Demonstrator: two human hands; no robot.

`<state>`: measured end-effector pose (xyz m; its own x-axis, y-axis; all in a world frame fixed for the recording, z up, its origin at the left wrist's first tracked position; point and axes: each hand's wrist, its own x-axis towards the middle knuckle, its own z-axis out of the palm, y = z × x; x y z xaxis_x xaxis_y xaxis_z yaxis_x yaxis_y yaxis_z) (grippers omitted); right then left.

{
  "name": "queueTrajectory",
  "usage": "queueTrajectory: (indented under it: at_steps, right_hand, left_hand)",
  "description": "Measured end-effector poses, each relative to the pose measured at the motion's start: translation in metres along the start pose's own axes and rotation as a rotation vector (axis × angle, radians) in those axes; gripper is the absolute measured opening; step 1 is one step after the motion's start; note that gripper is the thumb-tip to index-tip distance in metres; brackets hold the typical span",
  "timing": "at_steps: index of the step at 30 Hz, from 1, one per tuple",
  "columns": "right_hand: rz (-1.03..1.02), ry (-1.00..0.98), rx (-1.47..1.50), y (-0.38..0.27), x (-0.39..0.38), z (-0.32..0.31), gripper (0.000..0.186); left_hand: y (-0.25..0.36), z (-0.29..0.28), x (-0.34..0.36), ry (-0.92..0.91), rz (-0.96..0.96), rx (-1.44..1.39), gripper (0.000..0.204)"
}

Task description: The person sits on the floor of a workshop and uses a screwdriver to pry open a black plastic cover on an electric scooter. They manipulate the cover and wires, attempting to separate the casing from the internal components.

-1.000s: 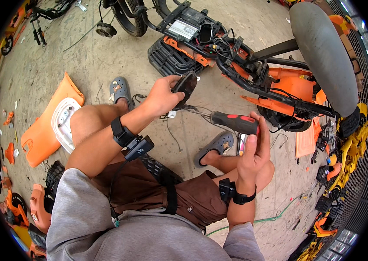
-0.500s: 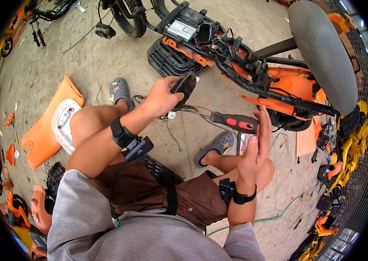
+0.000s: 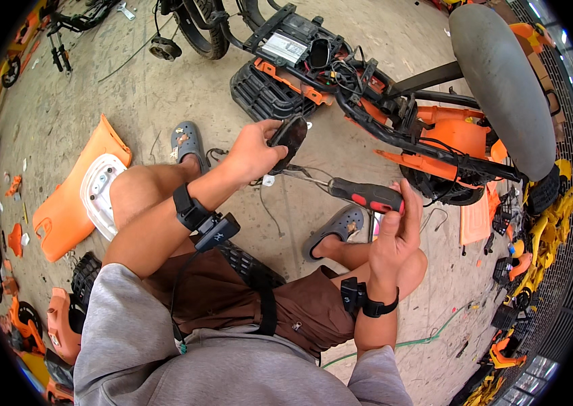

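Note:
My left hand (image 3: pixel 257 150) grips a dark, rounded, glossy-faced part (image 3: pixel 290 139) with thumb and fingers. Thin wires (image 3: pixel 310 170) hang about the part's lower side. A screwdriver (image 3: pixel 366 195) with a black and red handle lies nearly level, its metal shaft pointing left at the underside of the part. Where the tip meets the part is too small to make out. At the butt end of the handle, the fingertips and thumb of my right hand (image 3: pixel 398 227) close round it, with the fingers bent.
Ahead stands a partly stripped scooter frame (image 3: pixel 368 101) with a long grey seat (image 3: pixel 503 88) and loose wiring. An orange panel (image 3: pixel 73 203) and a white plate (image 3: pixel 102 189) lie by my left knee. Yellow and orange parts (image 3: pixel 557 216) are heaped at right. A green cord (image 3: pixel 428 338) crosses the floor.
My right hand's fingers were straighter against the handle's end; now they curl round it. The handle has turned slightly. My left hand and the dark part have barely moved.

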<state>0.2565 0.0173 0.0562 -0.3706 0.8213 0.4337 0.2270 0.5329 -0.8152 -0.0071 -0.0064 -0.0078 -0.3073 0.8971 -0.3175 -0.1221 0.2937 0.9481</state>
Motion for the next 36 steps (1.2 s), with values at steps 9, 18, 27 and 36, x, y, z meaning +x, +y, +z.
queueTrajectory:
  at_steps: [9, 18, 27, 36]
  right_hand:
    - [0.004, 0.003, 0.049, 0.005, -0.003, 0.002, 0.052]
    - [-0.006, -0.021, -0.074, 0.006, -0.006, -0.002, 0.044]
    - [0.077, 0.003, -0.014, 0.001, -0.005, 0.0, 0.04]
    - [-0.005, 0.005, -0.004, 0.003, -0.004, -0.001, 0.036]
  left_hand:
    - [0.002, 0.001, -0.001, -0.016, -0.01, 0.006, 0.051]
    - [-0.001, 0.003, 0.0, -0.005, -0.015, -0.027, 0.053]
    - [-0.002, 0.003, 0.0, -0.012, -0.012, -0.014, 0.051]
    - [-0.002, 0.002, 0.0, -0.026, -0.001, -0.017, 0.05]
